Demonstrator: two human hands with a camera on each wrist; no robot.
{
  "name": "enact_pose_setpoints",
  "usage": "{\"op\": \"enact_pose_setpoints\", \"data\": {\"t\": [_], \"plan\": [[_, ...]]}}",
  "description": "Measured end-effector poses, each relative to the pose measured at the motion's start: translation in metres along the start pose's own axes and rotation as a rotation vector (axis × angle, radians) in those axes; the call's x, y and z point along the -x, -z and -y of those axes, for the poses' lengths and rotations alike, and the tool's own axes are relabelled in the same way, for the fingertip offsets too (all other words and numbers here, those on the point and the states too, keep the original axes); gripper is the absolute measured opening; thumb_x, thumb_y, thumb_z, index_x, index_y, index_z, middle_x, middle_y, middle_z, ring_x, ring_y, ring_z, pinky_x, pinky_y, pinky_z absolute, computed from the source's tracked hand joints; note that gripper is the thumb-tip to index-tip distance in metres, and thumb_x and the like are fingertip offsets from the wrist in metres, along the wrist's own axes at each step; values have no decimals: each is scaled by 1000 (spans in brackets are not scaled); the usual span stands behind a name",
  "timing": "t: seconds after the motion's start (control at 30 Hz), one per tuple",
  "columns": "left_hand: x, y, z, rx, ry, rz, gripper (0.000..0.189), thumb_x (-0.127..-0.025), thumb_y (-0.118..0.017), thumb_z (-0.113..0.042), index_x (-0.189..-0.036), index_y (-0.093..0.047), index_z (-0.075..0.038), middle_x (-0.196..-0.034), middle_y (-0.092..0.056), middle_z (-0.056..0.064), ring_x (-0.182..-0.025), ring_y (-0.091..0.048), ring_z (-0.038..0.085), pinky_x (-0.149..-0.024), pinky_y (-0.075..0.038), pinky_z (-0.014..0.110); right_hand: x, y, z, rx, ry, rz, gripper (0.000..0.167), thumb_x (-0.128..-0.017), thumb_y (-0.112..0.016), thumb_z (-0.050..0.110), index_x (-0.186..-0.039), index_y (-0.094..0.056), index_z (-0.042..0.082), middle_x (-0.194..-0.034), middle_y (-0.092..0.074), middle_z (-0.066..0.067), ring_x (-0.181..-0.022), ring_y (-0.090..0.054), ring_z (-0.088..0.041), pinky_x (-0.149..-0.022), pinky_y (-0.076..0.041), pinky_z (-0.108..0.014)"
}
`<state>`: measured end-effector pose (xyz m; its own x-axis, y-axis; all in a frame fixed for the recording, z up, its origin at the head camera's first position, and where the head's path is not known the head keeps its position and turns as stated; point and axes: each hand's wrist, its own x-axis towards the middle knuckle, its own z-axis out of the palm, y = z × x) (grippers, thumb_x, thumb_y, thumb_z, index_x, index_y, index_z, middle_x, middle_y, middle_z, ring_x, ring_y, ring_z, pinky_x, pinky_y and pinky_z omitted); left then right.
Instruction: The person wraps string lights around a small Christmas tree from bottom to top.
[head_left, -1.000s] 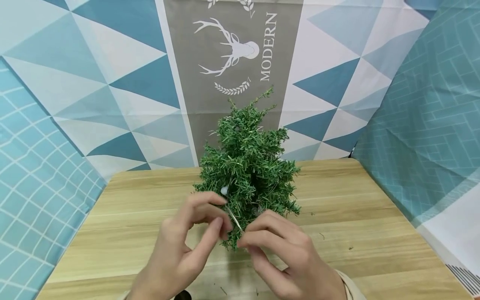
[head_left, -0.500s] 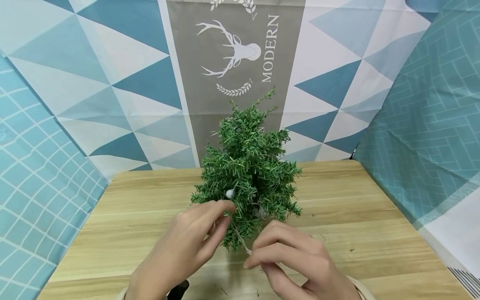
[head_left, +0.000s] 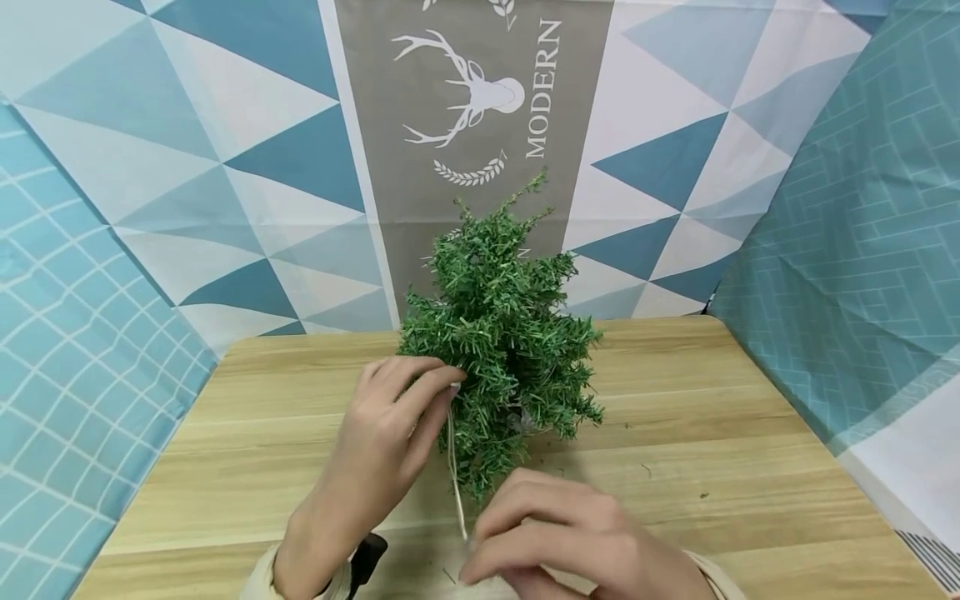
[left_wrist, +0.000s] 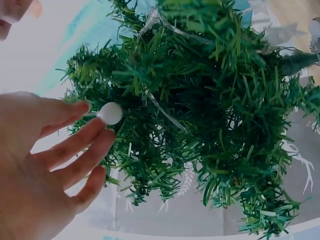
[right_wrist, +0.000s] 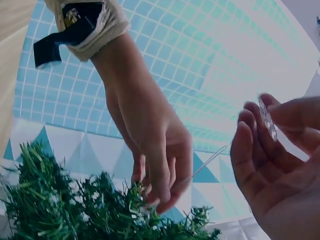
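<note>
A small artificial pine tree (head_left: 510, 333) stands in the middle of the table. At its left side my left hand (head_left: 390, 425) pinches a small white ball (left_wrist: 111, 113) by the fingertips, close against the branches. A thin pale wire (head_left: 453, 467) runs from that hand down to my right hand (head_left: 558, 533), which is in front of the tree. Between the right thumb and fingers I hold a flat, clear ornament (right_wrist: 267, 119) attached to the wire; its exact shape is unclear. More clear wire (left_wrist: 167, 112) lies among the branches.
Clear star-shaped ornaments (left_wrist: 282, 34) hang near one end of the tree in the left wrist view. Loose green needles lie on the wooden table (head_left: 720, 433). Patterned cloth (head_left: 480, 100) hangs behind it, with tiled-pattern cloth on both sides.
My left hand has risen a little to the ball at the branches, and the ball is now hidden behind the fingers. The right hand has drawn down toward me, stretching the wire longer.
</note>
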<state>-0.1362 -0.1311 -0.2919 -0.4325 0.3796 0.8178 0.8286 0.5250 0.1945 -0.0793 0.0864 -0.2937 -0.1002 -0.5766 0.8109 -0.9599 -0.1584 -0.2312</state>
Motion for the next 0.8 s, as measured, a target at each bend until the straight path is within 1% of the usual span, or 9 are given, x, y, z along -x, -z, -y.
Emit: {"op": "enact_pose_setpoints", "data": {"t": [0.07,0.13,0.2,0.23,0.43,0.5,0.63,0.73,0.8], "plan": [[-1,-1,0,-8,-3,-62,24,-102,-54,-17,-108,-72,-4,-105,-69,6,-96,-63,24,-84,-43,38,2,4,1,-5,-29,-39,25,-92,-57,-12,-115,-64,-8,-115,-64,-14,-102,-62,-19,-84,-51,-26],[-3,-1,0,-19,5,-98,26,-103,-52,-18,-107,-73,-3,-104,-70,7,-95,-64,24,-83,-43,37,2,7,-1,5,-38,-85,26,-91,-57,-13,-116,-61,-11,-115,-63,-16,-101,-62,-22,-82,-52,-28],[-3,-2,-1,-29,9,-116,26,-104,-51,-18,-106,-73,-4,-103,-70,7,-94,-64,24,-82,-44,37,3,11,-1,12,-61,-132,28,-90,-58,-15,-117,-59,-12,-115,-64,-17,-100,-62,-24,-81,-53,-30],[-3,-3,-2,-35,9,-124,26,-104,-51,-18,-106,-73,-3,-103,-70,8,-94,-64,25,-81,-44,38,4,13,-2,19,-59,-160,28,-89,-59,-15,-117,-58,-13,-114,-64,-18,-99,-63,-26,-81,-53,-32],[-2,-9,-5,-58,-13,-170,25,-103,-53,-16,-100,-73,-2,-99,-69,10,-91,-62,27,-77,-45,39,9,27,-15,30,-8,-359,28,-85,-62,-18,-112,-54,-21,-107,-65,-27,-97,-65,-35,-83,-55,-38],[-3,-12,-5,-51,-22,-180,22,-102,-54,-14,-99,-72,-1,-101,-68,12,-92,-62,28,-79,-47,39,10,33,-18,3,-16,-435,27,-84,-61,-21,-110,-53,-24,-106,-65,-29,-97,-65,-37,-86,-55,-39],[-5,-20,-5,-26,-35,-186,17,-99,-56,-10,-97,-70,0,-107,-68,15,-100,-61,31,-86,-48,40,5,42,-18,-97,-86,-565,23,-84,-56,-25,-106,-51,-26,-103,-65,-31,-97,-65,-37,-85,-54,-35],[-5,-25,-6,-23,-40,-196,15,-98,-57,-8,-95,-69,0,-108,-69,14,-102,-61,32,-86,-47,41,-2,46,-18,-168,-152,-631,22,-85,-52,-26,-107,-50,-25,-101,-66,-29,-95,-66,-33,-81,-55,-32],[-6,-27,-5,-33,-43,-212,14,-97,-58,-7,-95,-69,0,-106,-70,14,-102,-60,32,-87,-46,42,-7,49,-19,-182,-180,-663,23,-85,-51,-26,-108,-51,-24,-101,-67,-28,-92,-67,-30,-78,-55,-30]]}}
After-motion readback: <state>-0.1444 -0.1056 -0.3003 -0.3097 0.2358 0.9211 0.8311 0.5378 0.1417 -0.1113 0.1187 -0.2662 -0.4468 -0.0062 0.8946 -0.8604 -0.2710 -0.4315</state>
